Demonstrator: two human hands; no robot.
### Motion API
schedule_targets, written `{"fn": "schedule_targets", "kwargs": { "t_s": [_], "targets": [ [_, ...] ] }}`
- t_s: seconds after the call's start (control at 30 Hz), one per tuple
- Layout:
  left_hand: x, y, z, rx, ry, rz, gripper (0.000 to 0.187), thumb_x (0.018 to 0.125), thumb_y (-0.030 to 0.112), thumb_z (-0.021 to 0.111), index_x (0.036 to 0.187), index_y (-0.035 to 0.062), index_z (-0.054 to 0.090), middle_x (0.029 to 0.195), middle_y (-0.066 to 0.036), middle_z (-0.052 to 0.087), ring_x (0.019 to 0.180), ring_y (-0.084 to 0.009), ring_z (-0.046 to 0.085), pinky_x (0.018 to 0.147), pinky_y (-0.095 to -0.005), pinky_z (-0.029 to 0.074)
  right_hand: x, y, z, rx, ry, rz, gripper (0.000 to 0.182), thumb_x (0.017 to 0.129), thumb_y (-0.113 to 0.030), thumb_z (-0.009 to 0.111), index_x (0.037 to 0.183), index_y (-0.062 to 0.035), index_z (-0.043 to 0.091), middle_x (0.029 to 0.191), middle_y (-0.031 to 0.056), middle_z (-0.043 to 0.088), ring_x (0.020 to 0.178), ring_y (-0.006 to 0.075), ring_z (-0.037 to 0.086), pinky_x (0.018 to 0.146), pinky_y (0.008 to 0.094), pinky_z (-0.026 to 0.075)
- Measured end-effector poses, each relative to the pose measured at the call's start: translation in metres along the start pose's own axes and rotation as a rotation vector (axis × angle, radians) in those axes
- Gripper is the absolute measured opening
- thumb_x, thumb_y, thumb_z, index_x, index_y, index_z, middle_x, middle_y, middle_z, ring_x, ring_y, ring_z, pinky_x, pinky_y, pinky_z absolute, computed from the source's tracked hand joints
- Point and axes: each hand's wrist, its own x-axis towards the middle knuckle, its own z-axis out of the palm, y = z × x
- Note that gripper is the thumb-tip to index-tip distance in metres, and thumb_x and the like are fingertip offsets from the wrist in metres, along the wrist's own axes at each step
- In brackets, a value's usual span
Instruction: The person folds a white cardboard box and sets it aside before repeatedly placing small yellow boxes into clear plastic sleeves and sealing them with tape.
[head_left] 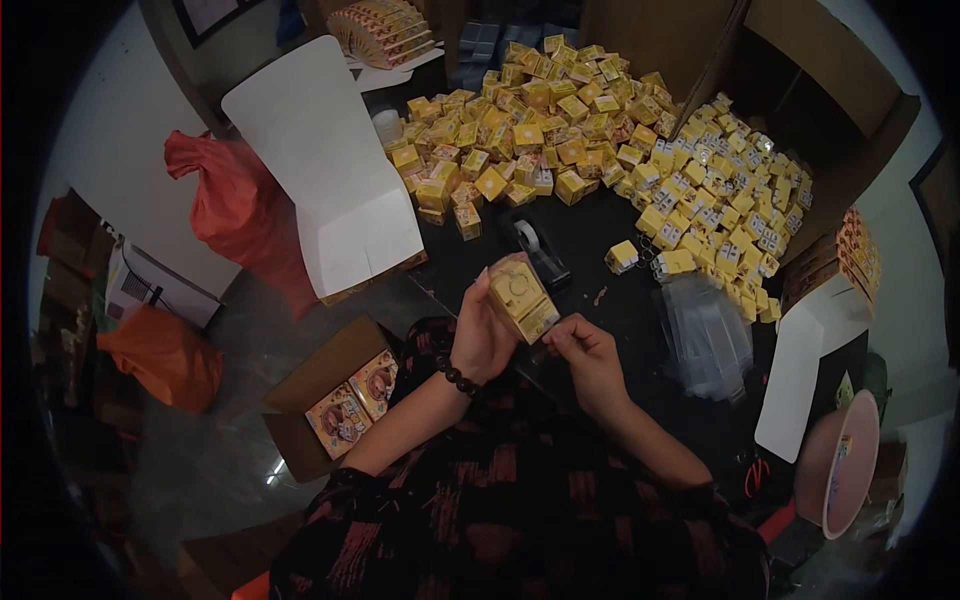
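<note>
My left hand (484, 338), with a dark bead bracelet at its wrist, grips a yellow package (524, 297) that has a shiny clear cover and a ring showing through it. The package is tilted, its lower end towards my right hand (590, 362). Thumb and forefinger of that hand are pinched together at the package's lower corner; what lies between them is too small to make out. Just beyond the package, a black tape dispenser (540, 256) with a clear roll stands on the dark table (600, 291).
Small yellow boxes (540, 135) are heaped at the back, yellow-and-white pieces (715, 200) at the right. Clear plastic sleeves (703, 340) lie nearer. Opened white cartons (352, 235) flank the table. A cardboard box (300, 385), pink basin (838, 465) and orange-handled scissors (757, 478) are nearby.
</note>
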Motion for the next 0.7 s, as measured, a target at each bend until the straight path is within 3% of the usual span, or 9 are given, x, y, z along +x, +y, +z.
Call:
{"fn": "schedule_targets", "kwargs": {
  "t_s": [0.1,0.2,0.27,0.3,0.37,0.47,0.6,0.7],
  "targets": [
    [-0.005,0.001,0.003,-0.043,0.017,-0.071,0.060,0.094,0.050,0.038,0.132,0.0054,0.043,0.106,-0.007,0.059,0.100,-0.0224,0.058,0.090,-0.0405,0.045,-0.001,0.004,0.002,0.054,-0.012,-0.004,0.016,0.094,-0.010,0.052,0.083,-0.0011,0.059,0.087,0.0025,0.055,0.081,0.0091,0.052,0.078,0.0248,0.043],
    [-0.003,0.003,0.005,-0.167,0.027,-0.190,0.063,0.092,0.054,0.038,0.132,0.0066,0.044,0.105,-0.009,0.059,0.100,-0.0240,0.058,0.091,-0.0403,0.045,0.003,0.006,0.001,0.165,-0.035,-0.081,0.005,0.092,-0.007,0.054,0.092,-0.0023,0.056,0.087,0.0019,0.054,0.082,0.0093,0.053,0.077,0.0249,0.045],
    [-0.007,0.003,0.006,-0.238,0.104,-0.238,0.065,0.090,0.058,0.039,0.131,0.0084,0.045,0.107,-0.010,0.059,0.101,-0.0257,0.057,0.092,-0.0402,0.044,0.001,0.007,0.003,0.170,-0.066,-0.113,0.024,0.086,0.003,0.058,0.106,-0.0040,0.046,0.093,0.0032,0.053,0.082,0.0095,0.054,0.076,0.0233,0.046],
    [-0.007,0.002,0.007,-0.242,0.104,-0.238,0.065,0.090,0.058,0.039,0.131,0.0084,0.045,0.107,-0.010,0.059,0.101,-0.0257,0.057,0.092,-0.0402,0.044,0.001,0.008,0.005,0.166,-0.065,-0.112,0.024,0.086,0.003,0.058,0.106,-0.0040,0.046,0.093,0.0032,0.053,0.082,0.0095,0.054,0.076,0.0233,0.046],
    [-0.009,0.001,0.008,-0.262,0.109,-0.276,0.065,0.089,0.059,0.040,0.131,0.0099,0.045,0.110,-0.010,0.058,0.105,-0.0265,0.055,0.094,-0.0402,0.043,0.002,0.011,0.010,0.165,-0.019,-0.244,0.049,0.078,0.014,0.060,0.116,-0.0064,0.035,0.101,0.0061,0.049,0.083,0.0104,0.054,0.077,0.0220,0.047],
    [-0.013,-0.003,0.009,-0.258,0.111,-0.249,0.067,0.088,0.061,0.039,0.131,0.0099,0.045,0.111,-0.011,0.057,0.107,-0.0269,0.054,0.095,-0.0414,0.042,0.004,0.004,0.016,0.178,0.085,-0.290,0.059,0.075,0.018,0.060,0.119,-0.0074,0.031,0.108,0.0093,0.045,0.083,0.0117,0.054,0.077,0.0229,0.048],
    [-0.019,-0.004,0.016,-0.278,0.072,-0.249,0.067,0.088,0.061,0.038,0.131,0.0093,0.044,0.110,-0.011,0.056,0.107,-0.0269,0.054,0.096,-0.0425,0.041,0.005,0.016,0.014,0.131,0.054,-0.401,0.061,0.074,0.017,0.064,0.119,-0.0059,0.029,0.109,0.0096,0.044,0.083,0.0110,0.055,0.079,0.0251,0.050],
    [-0.014,0.002,0.011,-0.243,0.047,-0.186,0.066,0.089,0.058,0.037,0.132,0.0087,0.043,0.109,-0.011,0.056,0.107,-0.0271,0.054,0.096,-0.0436,0.041,0.001,0.004,0.017,0.174,0.044,-0.382,0.049,0.077,0.015,0.058,0.116,-0.0051,0.036,0.112,0.0092,0.043,0.082,0.0120,0.054,0.074,0.0230,0.047]
  ]
}}
